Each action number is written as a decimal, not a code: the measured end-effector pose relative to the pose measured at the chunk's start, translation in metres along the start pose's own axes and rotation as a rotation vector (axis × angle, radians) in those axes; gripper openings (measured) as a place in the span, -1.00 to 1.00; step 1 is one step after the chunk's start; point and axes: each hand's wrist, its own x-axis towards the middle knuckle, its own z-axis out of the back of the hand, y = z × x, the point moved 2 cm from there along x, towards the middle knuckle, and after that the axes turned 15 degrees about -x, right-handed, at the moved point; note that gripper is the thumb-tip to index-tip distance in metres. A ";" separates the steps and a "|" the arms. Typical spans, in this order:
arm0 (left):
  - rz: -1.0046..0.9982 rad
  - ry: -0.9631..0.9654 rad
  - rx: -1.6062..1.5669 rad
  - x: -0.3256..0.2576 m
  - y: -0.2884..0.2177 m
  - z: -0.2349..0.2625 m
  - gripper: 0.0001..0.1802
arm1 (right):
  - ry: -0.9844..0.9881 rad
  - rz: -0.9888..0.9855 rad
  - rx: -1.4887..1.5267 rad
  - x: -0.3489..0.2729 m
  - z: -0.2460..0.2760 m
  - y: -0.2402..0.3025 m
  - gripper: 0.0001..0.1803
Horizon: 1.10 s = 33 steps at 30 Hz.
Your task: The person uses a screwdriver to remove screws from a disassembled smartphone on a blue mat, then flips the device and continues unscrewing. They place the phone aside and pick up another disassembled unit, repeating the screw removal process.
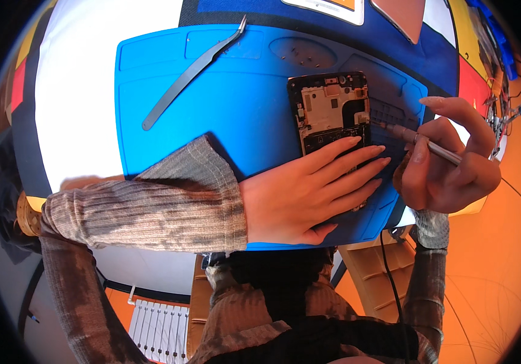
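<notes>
An opened smartphone (328, 109) lies on the blue work mat (224, 97), its inner boards and metal plate bare. Flat across its lower half rests my left hand (315, 191), fingers stretched out and pointing right. My right hand (455, 158) pinches a slim precision screwdriver (433, 147) between thumb and fingers, index finger raised. The driver's thin tip reaches left to the phone's right edge; whether it touches a screw I cannot tell. Much of the phone's lower part is hidden under my left hand.
Curved grey tweezers (197, 70) lie on the mat's upper left. Several tiny screws (303, 56) sit in the mat's oval recess. Beyond the mat are a white-framed device (339, 7) and a copper-coloured panel (401, 18). Wires and tools (509, 103) crowd the right table edge.
</notes>
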 end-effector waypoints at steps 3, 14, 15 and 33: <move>-0.004 0.002 -0.002 0.000 0.000 -0.001 -0.21 | -0.102 -0.001 0.072 -0.005 0.002 0.001 -0.62; -0.054 -0.125 0.011 0.004 -0.002 0.003 -0.39 | -0.281 -0.265 -0.103 0.000 0.004 -0.003 -0.57; -0.087 -0.182 0.078 0.005 -0.004 0.005 -0.46 | -0.251 -0.354 -0.107 0.001 0.004 -0.006 -0.64; 0.635 -0.626 0.555 -0.058 0.031 0.091 -0.80 | -0.421 -0.352 0.277 -0.011 -0.024 -0.071 -0.85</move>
